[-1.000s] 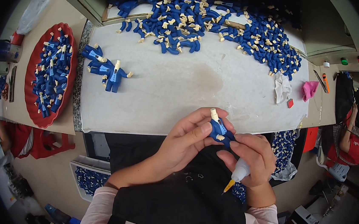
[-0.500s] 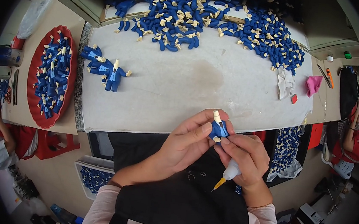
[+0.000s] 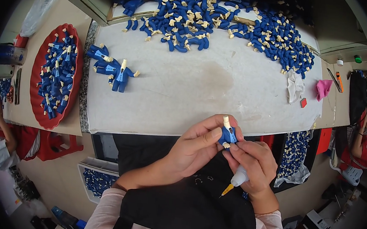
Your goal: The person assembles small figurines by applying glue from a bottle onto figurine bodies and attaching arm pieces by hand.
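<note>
Between both hands, just in front of the table's near edge, is a small headless figurine body in a blue suit with a cream neck. My left hand grips it from the left, thumb along its side. The fingertips of my right hand pinch at its lower right; whether they hold a separate part there is hidden. That same right hand also keeps a white glue bottle in its palm, its yellow nozzle pointing down and left. Several similar figurine bodies lie on the white table sheet, towards the left.
Loose blue arms with cream hands are heaped along the far side. A red scalloped tray of figurine bodies stands left. At right lie a white cloth, a pink cloth and an orange cutter. Co-workers sit on both sides.
The view has shifted slightly, so the scene sits a little differently in it. Both hands keep the same hold on the figurine body, and the bottle stays in the right palm.
</note>
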### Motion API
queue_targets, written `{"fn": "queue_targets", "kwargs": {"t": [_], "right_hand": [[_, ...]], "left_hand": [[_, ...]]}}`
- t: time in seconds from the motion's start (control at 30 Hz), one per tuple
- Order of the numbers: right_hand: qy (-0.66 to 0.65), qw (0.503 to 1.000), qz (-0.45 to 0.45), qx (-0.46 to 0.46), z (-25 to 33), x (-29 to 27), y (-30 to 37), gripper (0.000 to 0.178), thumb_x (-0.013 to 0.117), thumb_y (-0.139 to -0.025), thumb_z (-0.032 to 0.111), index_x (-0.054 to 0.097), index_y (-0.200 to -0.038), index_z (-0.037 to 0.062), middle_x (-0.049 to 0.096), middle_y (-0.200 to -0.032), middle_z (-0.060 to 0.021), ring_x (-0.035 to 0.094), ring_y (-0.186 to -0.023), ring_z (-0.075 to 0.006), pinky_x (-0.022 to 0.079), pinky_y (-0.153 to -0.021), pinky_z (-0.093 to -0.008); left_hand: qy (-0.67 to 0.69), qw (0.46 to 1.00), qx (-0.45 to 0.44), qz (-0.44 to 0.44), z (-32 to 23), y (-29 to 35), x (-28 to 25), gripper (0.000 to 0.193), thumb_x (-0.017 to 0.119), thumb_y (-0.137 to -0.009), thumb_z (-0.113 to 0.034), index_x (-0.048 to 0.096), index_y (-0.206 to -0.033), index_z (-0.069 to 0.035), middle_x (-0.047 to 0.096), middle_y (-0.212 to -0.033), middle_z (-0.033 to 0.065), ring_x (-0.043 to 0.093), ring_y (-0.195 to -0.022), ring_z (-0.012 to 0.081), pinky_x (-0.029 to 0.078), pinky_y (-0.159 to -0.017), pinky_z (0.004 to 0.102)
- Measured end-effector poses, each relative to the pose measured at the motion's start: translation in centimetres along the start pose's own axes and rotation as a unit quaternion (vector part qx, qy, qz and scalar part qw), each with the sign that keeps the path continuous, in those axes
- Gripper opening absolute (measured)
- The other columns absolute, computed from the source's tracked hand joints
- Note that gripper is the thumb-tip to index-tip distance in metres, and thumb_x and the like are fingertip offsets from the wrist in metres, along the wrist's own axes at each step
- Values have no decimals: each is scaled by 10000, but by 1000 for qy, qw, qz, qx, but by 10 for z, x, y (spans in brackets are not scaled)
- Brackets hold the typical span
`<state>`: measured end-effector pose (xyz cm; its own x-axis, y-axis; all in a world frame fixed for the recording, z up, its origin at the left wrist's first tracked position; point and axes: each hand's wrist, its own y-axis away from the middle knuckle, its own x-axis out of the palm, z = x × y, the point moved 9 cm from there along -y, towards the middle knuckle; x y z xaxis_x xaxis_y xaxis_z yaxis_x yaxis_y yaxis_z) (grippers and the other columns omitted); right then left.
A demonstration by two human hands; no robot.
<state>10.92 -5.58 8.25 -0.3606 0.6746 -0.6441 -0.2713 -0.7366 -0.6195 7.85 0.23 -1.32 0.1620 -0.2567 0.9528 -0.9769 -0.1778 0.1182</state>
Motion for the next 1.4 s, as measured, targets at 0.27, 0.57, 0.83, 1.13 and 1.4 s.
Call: {"fn": "queue_targets", "kwargs": {"t": [0.27, 0.57, 0.83, 1.13, 1.4], "right_hand": [[6, 1000, 0, 20, -2, 1, 4, 274, 696, -517, 10, 625, -781, 15, 562, -771, -75, 498, -539, -167, 415, -450, -229], [-17, 999, -19, 44, -5, -1, 8, 291, 718, -533, 6, 611, -803, 8, 558, -795, -99, 548, -595, -194, 438, -468, -243], [-24, 997, -3, 74, -10, 5, 1, 267, 718, -573, 3, 581, -800, 32, 537, -830, -112, 559, -665, -204, 456, -555, -262], [-69, 989, -72, 113, -19, -5, 4, 283, 725, -554, 20, 622, -815, 60, 555, -824, -94, 576, -681, -188, 484, -564, -248], [-99, 979, -120, 134, -17, -16, 5, 266, 726, -576, 49, 619, -819, 65, 538, -798, -88, 554, -710, -196, 464, -590, -262]], "left_hand": [[5, 1000, -7, -2, 3, 1, 1, 284, 402, -872, -203, 416, -1092, -24, 485, -995, 95, 460, -916, 151, 374, -797, 276], [-8, 1000, 14, -12, 3, 2, -1, 281, 401, -873, -206, 418, -1089, -27, 487, -993, 97, 462, -915, 151, 377, -794, 278], [-21, 999, 45, -21, -7, -1, -3, 280, 406, -870, -194, 404, -1099, -32, 469, -992, 135, 480, -917, 203, 410, -777, 306], [-36, 998, 36, -45, -7, -4, -5, 298, 474, -833, -185, 430, -1069, -9, 508, -971, 120, 484, -921, 209, 368, -831, 320], [-52, 993, 99, -45, -18, -7, 17, 216, 455, -842, -179, 415, -1006, -45, 491, -914, 135, 499, -833, 238, 425, -690, 328]]}}
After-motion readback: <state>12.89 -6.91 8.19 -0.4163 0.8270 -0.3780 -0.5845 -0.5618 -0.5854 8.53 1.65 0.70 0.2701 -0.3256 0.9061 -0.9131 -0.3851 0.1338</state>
